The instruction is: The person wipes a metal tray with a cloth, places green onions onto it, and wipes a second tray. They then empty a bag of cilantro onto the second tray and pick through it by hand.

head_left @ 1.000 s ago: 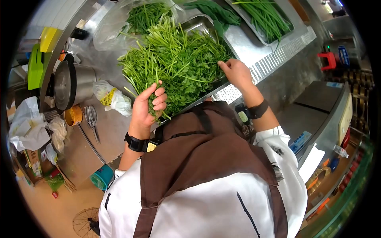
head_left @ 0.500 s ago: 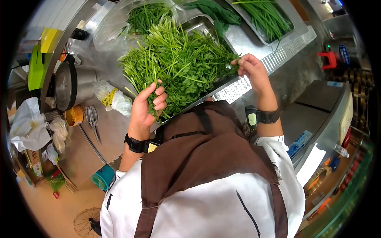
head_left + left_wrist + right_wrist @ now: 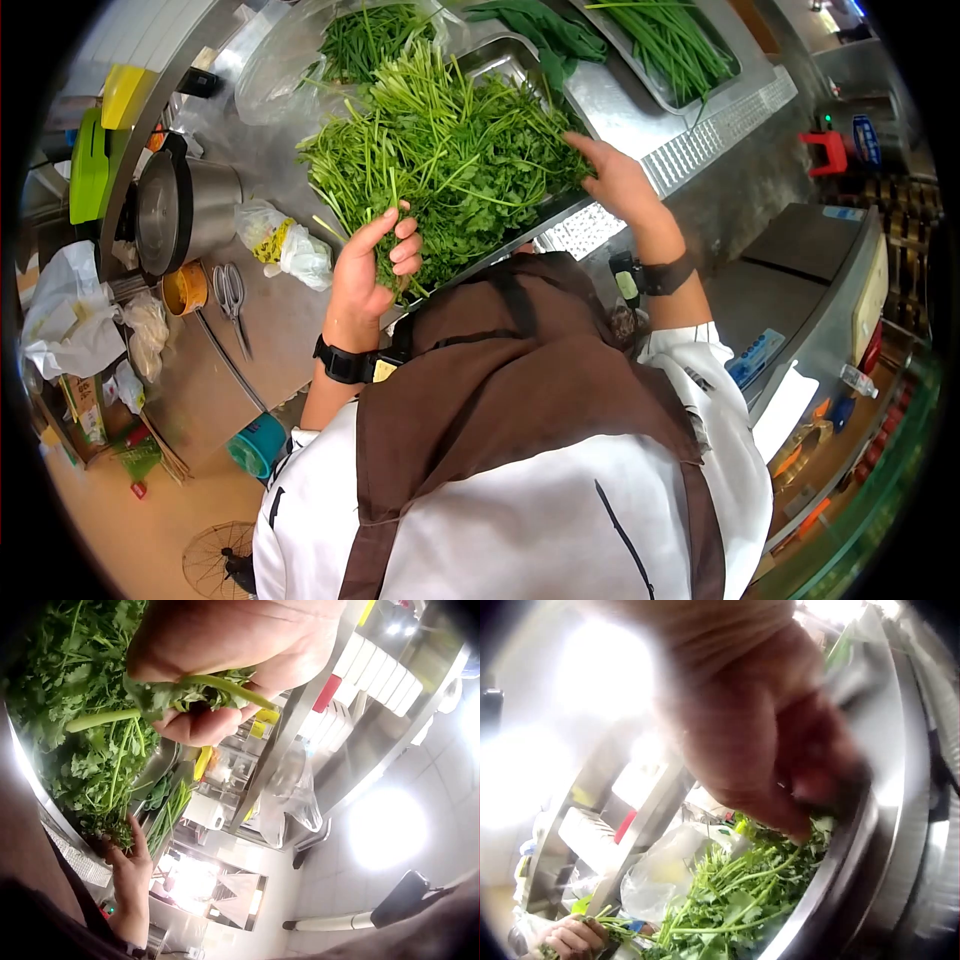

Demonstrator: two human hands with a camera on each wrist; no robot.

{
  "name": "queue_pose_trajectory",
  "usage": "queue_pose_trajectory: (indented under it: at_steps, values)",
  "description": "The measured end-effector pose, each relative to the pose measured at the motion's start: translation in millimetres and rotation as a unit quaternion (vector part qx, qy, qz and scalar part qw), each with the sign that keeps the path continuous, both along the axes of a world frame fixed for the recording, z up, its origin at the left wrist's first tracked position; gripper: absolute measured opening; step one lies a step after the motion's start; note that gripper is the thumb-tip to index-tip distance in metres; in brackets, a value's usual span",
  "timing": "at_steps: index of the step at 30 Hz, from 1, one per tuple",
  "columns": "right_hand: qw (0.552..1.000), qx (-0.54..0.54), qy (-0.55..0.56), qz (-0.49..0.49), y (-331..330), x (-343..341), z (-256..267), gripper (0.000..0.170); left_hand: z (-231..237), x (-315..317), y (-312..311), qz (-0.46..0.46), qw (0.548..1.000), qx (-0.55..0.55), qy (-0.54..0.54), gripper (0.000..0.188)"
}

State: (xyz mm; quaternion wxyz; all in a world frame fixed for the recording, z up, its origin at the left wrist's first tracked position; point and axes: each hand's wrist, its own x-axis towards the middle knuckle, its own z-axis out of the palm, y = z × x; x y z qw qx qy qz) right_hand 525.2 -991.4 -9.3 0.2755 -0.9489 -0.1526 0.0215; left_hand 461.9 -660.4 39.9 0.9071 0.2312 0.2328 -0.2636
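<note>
Leafy green herbs with pale stems [image 3: 450, 150] are heaped in a metal tray [image 3: 500, 50]. At the heap's near left edge my left hand [image 3: 370, 262] grips a small bunch; in the left wrist view curled fingers of that hand [image 3: 225, 667] hold leaves and a thick stem [image 3: 229, 688]. My right hand [image 3: 622, 185] is at the tray's right side, its fingers over the leaves at the edge. The right wrist view shows this hand [image 3: 757, 727] blurred, thumb and fingers bent down towards the herbs [image 3: 742, 907]; whether it pinches any is unclear.
Behind the heap lie a plastic bag of greens [image 3: 370, 45] and a dark green cloth [image 3: 550, 40]. A second tray holds long green stalks [image 3: 670, 50]. To the left are a lidded pot [image 3: 185, 205], a knotted bag [image 3: 285, 245] and scissors [image 3: 230, 300].
My right hand went out to the right with a sprig at its fingertips, then came back to the heap's right edge. The left hand has stayed nearly still.
</note>
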Motion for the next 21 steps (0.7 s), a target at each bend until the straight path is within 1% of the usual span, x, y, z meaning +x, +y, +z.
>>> queue_pose_trajectory:
  at_steps: [1,2,3,4,5,6,8,9,10,12,13,14,15,16,17,18,19,20,21]
  values:
    - [0.999,-0.046,0.005,0.027,-4,3,-6,0.043,-1,0,0,-0.001,1.000,-0.001,-0.003,0.015]
    - [0.999,-0.046,0.004,0.028,-4,6,-7,0.043,-1,-1,1,0.000,1.000,-0.001,-0.006,0.016]
    - [0.997,0.072,0.029,-0.022,-2,9,-7,0.038,0,-1,1,0.002,1.000,-0.001,-0.007,0.016]
    - [0.978,0.190,0.055,-0.071,-1,11,-7,0.032,3,-1,1,0.004,1.000,0.006,-0.007,0.016]
    - [0.947,0.271,0.112,-0.128,3,13,8,0.027,4,-2,0,0.006,1.000,0.012,-0.007,0.016]
    - [0.903,0.348,0.179,-0.177,3,16,27,0.025,4,-2,1,0.006,1.000,0.012,-0.005,0.016]
    - [0.891,0.399,0.148,-0.161,7,22,27,0.025,2,-1,0,-0.005,1.000,0.001,-0.007,0.018]
    - [0.950,0.299,0.010,-0.089,14,20,31,0.025,2,0,-2,-0.010,1.000,0.000,-0.007,0.018]
    - [0.974,0.186,-0.129,-0.013,24,19,36,0.025,3,1,-5,-0.018,1.000,0.009,-0.010,0.019]
    - [0.963,0.217,-0.157,0.020,49,14,54,0.025,3,3,-11,-0.026,0.999,0.016,-0.011,0.020]
    - [0.957,0.201,-0.203,0.049,61,12,55,0.026,4,3,-14,-0.038,0.998,0.031,-0.024,0.021]
    - [0.962,0.182,-0.191,0.071,78,3,62,0.027,4,5,-16,-0.052,0.997,0.046,-0.038,0.023]
    - [0.960,0.206,-0.162,0.101,92,-3,61,0.028,-5,7,-13,-0.078,0.994,0.025,-0.066,0.028]
    - [0.937,0.232,-0.214,0.147,107,-6,56,0.034,-2,8,-17,-0.083,0.994,0.026,-0.068,0.028]
    - [0.939,0.230,-0.178,0.185,118,-11,49,0.031,4,8,-24,-0.056,0.994,0.090,-0.028,0.032]
    - [0.934,0.233,-0.184,0.200,129,-19,51,0.037,7,8,-27,-0.028,0.988,0.154,0.011,0.035]
    - [0.947,0.206,-0.143,0.201,134,-26,53,0.044,-3,8,-27,-0.017,0.985,0.170,-0.017,0.040]
    - [0.958,0.179,-0.101,0.201,136,-31,54,0.051,-4,8,-25,-0.019,0.985,0.171,-0.017,0.040]
    - [0.958,0.180,-0.102,0.197,135,-32,56,0.051,-5,8,-23,-0.023,0.988,0.154,-0.017,0.040]
